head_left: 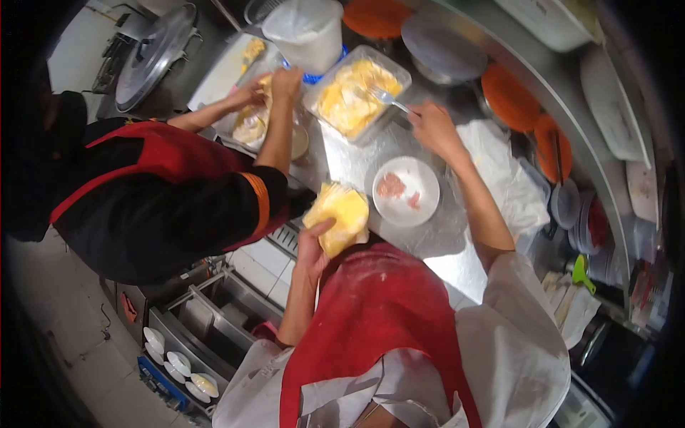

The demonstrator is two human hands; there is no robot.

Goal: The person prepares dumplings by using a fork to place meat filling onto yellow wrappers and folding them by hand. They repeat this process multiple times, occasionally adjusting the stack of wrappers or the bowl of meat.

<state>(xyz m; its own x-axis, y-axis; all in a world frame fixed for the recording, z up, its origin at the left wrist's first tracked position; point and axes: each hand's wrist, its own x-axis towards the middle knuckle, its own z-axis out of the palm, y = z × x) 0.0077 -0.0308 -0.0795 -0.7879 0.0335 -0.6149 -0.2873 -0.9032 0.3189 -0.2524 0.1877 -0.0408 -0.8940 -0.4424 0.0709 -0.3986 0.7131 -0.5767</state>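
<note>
My left hand (pixel 312 251) is closed around a stack of square yellow dough wrappers (pixel 344 217), thumb on top, just in front of my apron. In my right hand (pixel 434 128) I grip a metal fork (pixel 389 97). Its tines reach over a clear plastic tub (pixel 399 69) filled with pale yellow, floury pieces (pixel 349 100) that look like folded wontons. Between my hands and the tub, a white bowl (pixel 427 214) stands on the steel counter (pixel 342 160) with some pink minced meat (pixel 390 186) in it.
To my left a co-worker (pixel 178 192) in a red apron has both hands over a tray (pixel 250 132) with dough pieces. Behind stands a white bucket (pixel 307 36). At right are a crumpled white cloth (pixel 499 171), orange lids (pixel 510 96) and a shelf edge (pixel 564 107).
</note>
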